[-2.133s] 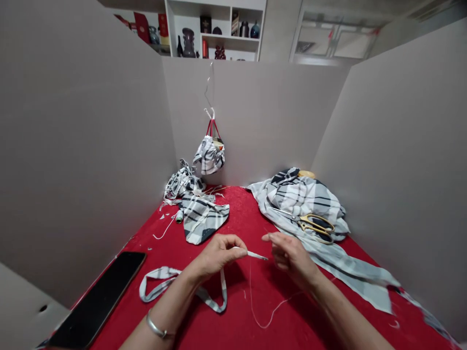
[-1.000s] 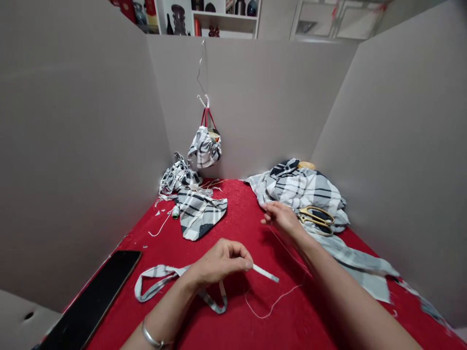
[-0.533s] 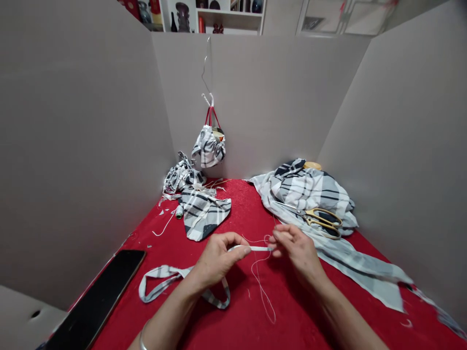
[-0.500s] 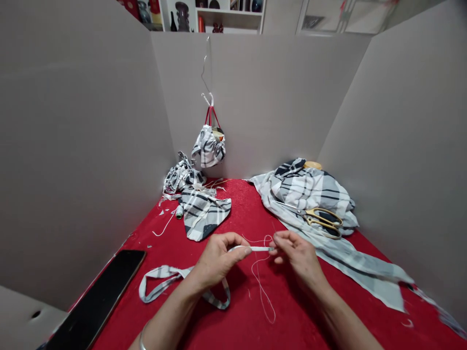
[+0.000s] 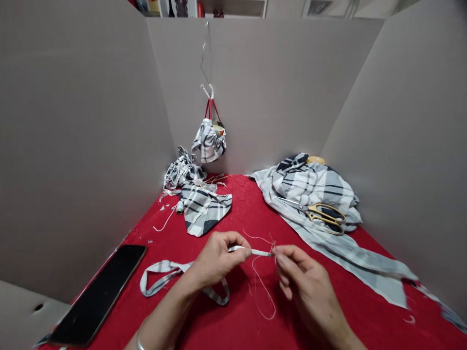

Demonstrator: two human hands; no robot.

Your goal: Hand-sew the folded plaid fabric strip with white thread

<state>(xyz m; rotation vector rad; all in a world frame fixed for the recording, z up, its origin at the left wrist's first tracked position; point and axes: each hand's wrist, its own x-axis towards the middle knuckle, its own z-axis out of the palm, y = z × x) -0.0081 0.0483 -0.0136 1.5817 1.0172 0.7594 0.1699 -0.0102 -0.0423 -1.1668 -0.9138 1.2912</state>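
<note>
My left hand [image 5: 222, 255] pinches a narrow fabric strip [image 5: 261, 252] between thumb and fingers. The strip's free end points right, towards my right hand [image 5: 301, 272]. The fingertips of my right hand are closed at that end, on a white thread [image 5: 272, 304]. One part of the thread loops down over the red cloth, and another runs up to the left. A thin line sticks up by the right fingertips; whether it is a needle I cannot tell. A looped grey-and-white fabric band [image 5: 160, 267] lies beneath my left forearm.
On the red cloth [image 5: 241, 209], gold-handled scissors [image 5: 324, 216] rest on heaped plaid fabric [image 5: 310, 184] at right. A plaid piece [image 5: 204, 209], a thread spool [image 5: 180, 207] and scraps lie left. A phone [image 5: 98, 291] is front left. A plaid pouch [image 5: 209, 141] hangs on the back panel.
My right hand has turned and shifted slightly, its fingertips now closer together at the strip's end. The thread loop there has drawn smaller. My left hand keeps its pinch. The view has tipped slightly downward.
</note>
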